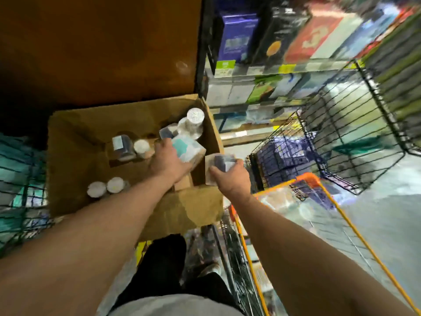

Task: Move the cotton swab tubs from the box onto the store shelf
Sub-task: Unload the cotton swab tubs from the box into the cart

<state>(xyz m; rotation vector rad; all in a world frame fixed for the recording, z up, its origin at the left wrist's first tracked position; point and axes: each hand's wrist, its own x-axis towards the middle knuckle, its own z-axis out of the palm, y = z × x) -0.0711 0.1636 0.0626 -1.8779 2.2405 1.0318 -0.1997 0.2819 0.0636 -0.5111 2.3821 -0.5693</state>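
Our left hand (168, 159) curls its fingers around a teal-labelled tub (188, 149) inside the cardboard box (75, 133). Our right hand (230, 176) grips a dark tub (222, 164) at the box's right edge, probably to carry two together to the store shelf (273, 69).

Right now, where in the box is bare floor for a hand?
In the box: bare floor along its left wall, far corner to the near tub pair. Also a strip between that pair and the middle pair. Crowded: far right corner, tubs bunched by the left grip, which holds a square pack.
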